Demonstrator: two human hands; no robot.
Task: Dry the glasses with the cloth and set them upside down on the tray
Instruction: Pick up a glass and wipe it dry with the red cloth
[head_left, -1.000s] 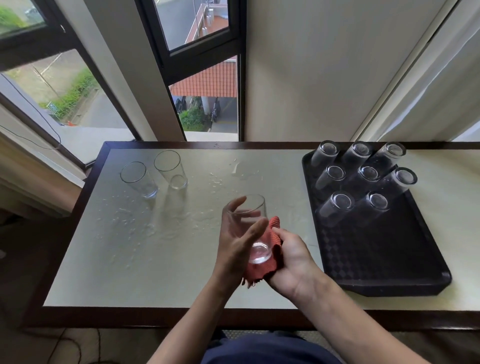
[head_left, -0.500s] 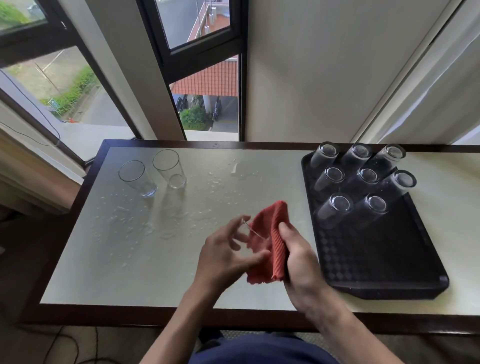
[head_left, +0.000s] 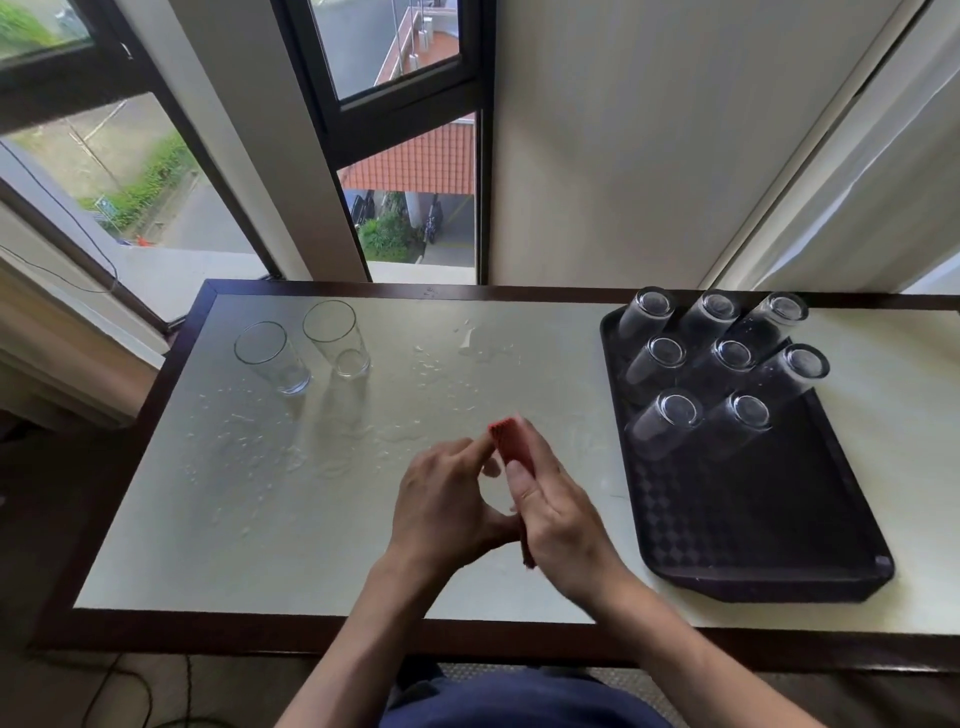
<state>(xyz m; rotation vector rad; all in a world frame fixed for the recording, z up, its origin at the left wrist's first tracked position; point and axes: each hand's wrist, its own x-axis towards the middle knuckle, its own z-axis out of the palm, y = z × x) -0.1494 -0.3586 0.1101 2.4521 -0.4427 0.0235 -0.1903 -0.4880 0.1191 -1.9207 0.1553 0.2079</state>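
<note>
My left hand (head_left: 441, 512) and my right hand (head_left: 558, 519) are pressed together above the middle of the table. Between them is a clear glass (head_left: 493, 491), mostly hidden and hard to make out, gripped by the left hand. The right hand presses a red cloth (head_left: 511, 441) against the glass; only the cloth's top and a strip at the bottom show. Two more clear glasses (head_left: 270, 358) (head_left: 336, 339) stand upright at the back left. On the right lies a black tray (head_left: 753, 525) with several glasses (head_left: 667, 423) upside down in its far half.
Water drops and small puddles (head_left: 249, 441) cover the white tabletop, mostly left and centre. A dark wooden rim (head_left: 311, 631) edges the table. Windows and a wall stand right behind it. The tray's near half is bare.
The glass went from upright in the left hand to lying between both hands. The right hand brought the cloth up around it and closed in, so the cloth is now mostly hidden.
</note>
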